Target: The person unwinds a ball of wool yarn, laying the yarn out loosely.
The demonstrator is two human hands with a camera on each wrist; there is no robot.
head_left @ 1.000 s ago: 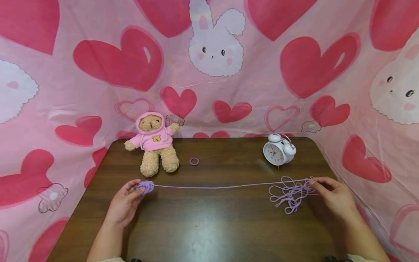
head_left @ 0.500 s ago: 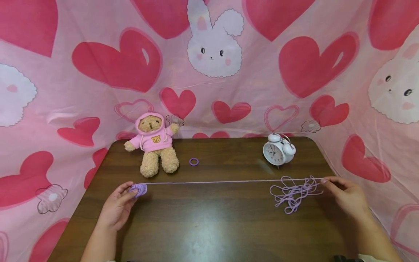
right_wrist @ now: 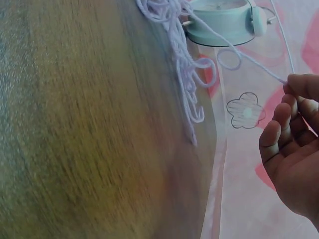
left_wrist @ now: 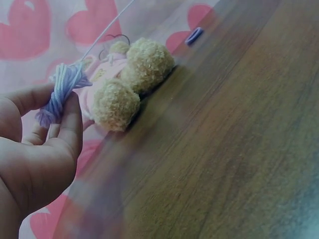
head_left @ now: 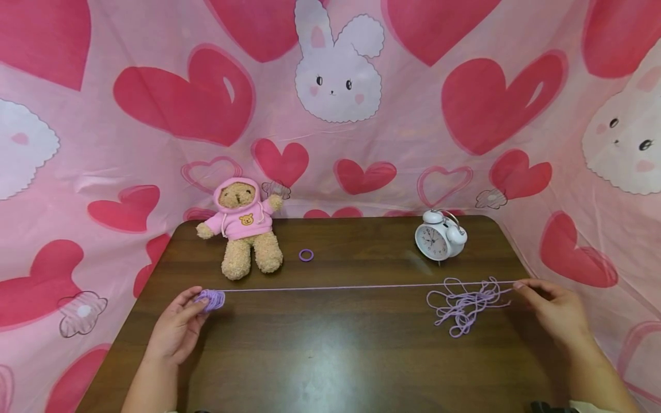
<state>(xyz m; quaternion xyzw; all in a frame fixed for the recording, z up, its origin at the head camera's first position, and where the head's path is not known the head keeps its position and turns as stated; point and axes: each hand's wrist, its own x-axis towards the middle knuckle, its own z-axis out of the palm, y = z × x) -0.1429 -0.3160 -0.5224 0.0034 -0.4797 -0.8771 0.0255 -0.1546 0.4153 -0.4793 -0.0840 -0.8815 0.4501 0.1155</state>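
Observation:
Between thumb and fingers, my left hand (head_left: 172,330) pinches a small wound bundle of purple yarn (head_left: 212,300), held up near the table's left side. The left wrist view shows the bundle (left_wrist: 64,89) with strands wrapped around its middle. A taut strand (head_left: 330,287) runs from it across to my right hand (head_left: 560,315). There the thumb and index finger pinch the yarn; the other fingers curl loosely below, as the right wrist view shows. A loose, looped heap of the same yarn (head_left: 462,310) lies on the table just left of my right hand, linked to the pinch by another strand (right_wrist: 259,64).
A teddy bear (head_left: 248,223) in a pink hoodie sits at the back left of the brown table (head_left: 320,355). Right of it lies a purple ring (head_left: 306,255). A white twin-bell alarm clock (head_left: 439,238) stands at the back right. Pink heart-print cloth (head_left: 330,137) hangs behind.
My hands have moved apart, the left one leftward with the bundle, the right one rightward. The strand between them has gone from slightly slack to taut. The heap has barely moved.

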